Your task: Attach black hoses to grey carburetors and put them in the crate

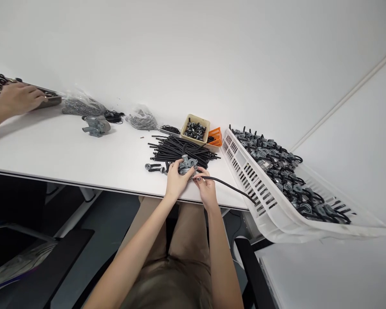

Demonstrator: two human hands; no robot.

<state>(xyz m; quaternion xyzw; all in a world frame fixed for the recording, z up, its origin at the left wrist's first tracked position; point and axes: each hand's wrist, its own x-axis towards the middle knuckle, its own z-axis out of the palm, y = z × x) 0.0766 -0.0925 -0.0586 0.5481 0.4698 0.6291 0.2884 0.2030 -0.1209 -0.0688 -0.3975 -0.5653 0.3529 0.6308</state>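
A small grey metal carburetor [187,163] is gripped by my left hand [176,175] just above the table's front edge. My right hand [206,183] pinches a black rubber hose [227,183] close to the carburetor's right side. From there the hose runs right, its far end by the white crate. Whether the near end is on a fitting is hidden by my fingers. Directly behind my hands lies a pile of black hoses [172,149]. Left of my left hand are small black elbow pieces with grey caps [152,167].
A white slotted crate [260,195] full of carburetors stands at the right. Behind the hoses sit a cream bin [184,128] of parts and an orange basket [216,136]. Plastic bags [142,118] and another carburetor [96,126] lie leftward. A co-worker's hand [21,98] reaches over a tray.
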